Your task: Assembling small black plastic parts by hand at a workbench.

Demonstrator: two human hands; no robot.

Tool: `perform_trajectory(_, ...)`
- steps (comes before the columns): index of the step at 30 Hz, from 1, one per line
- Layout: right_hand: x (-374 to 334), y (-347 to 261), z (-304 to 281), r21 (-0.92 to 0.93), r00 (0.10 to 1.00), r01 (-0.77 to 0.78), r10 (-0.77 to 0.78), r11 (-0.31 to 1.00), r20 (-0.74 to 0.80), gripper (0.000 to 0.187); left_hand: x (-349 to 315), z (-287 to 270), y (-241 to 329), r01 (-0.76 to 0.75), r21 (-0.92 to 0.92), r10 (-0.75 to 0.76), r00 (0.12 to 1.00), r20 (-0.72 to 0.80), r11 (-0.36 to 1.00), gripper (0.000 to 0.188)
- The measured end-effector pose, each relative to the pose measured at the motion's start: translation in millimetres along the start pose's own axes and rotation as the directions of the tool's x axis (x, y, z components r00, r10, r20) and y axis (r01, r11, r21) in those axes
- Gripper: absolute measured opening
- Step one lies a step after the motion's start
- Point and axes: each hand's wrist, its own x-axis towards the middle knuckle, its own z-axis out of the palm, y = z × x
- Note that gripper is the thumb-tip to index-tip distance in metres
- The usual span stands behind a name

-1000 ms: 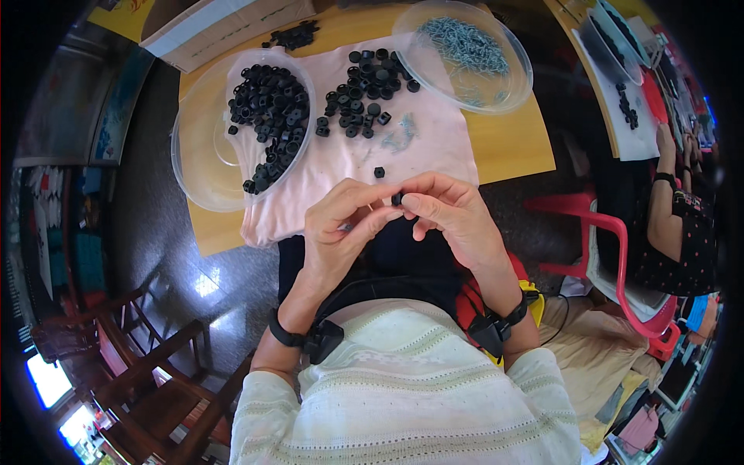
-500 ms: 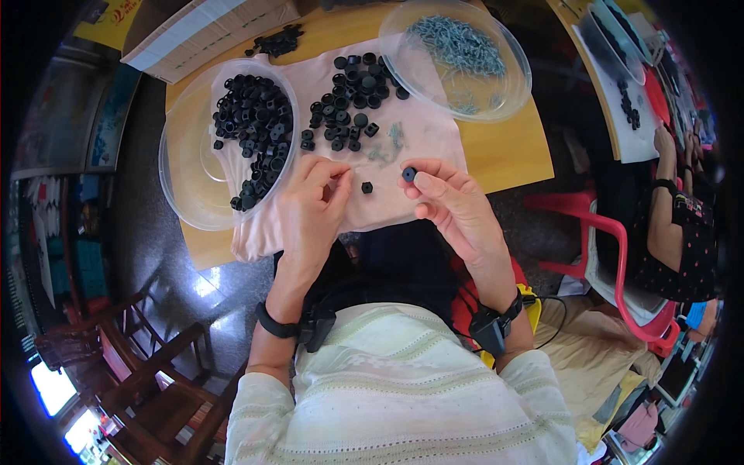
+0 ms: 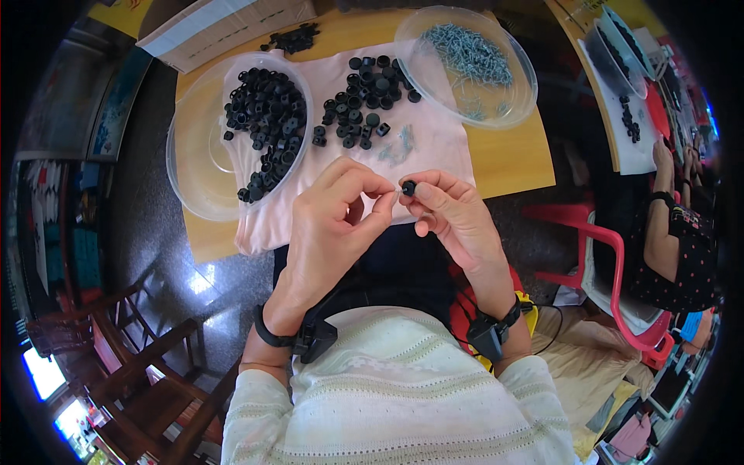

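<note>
My right hand [image 3: 457, 213] pinches a small black plastic cap [image 3: 408, 187] between thumb and fingertips, above the near edge of the pink cloth [image 3: 372, 167]. My left hand [image 3: 341, 213] is closed in a pinch, its fingertips almost touching that cap. Between them shows a thin pale sliver that looks like a screw, mostly hidden by the fingers. Just beyond my hands lies a loose cluster of small silver screws [image 3: 399, 146]. Farther off, a pile of black caps [image 3: 372, 89] sits on the cloth, some hollow side up.
A clear round tub [image 3: 180, 167] of black plastic parts stands at left. Another clear tub [image 3: 531, 97] with many screws is at the far right. A cardboard box [image 3: 225, 31] and flat black pieces [image 3: 293, 39] are at the back. A pink chair [image 3: 616, 256] and a person's arm [image 3: 665, 225] are at right.
My left hand has moved right, bringing its pinched fingertips up to the black cap in my right hand. The single cap on the cloth between my hands no longer shows.
</note>
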Motion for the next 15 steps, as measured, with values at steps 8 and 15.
perform_trajectory(8,-9.7,3.7,3.2,-0.087,0.998,0.066,-0.067,0.994,-0.013,0.019,-3.8,-1.2,6.7,-0.48,0.453,0.49,0.865,0.106,0.751,0.016)
perform_trajectory(15,-14.3,11.8,-3.8,0.042,1.0,-0.021,0.021,0.999,0.01,0.017,-10.5,-2.7,5.0,-0.53,0.499,0.504,0.84,0.2,0.685,0.018)
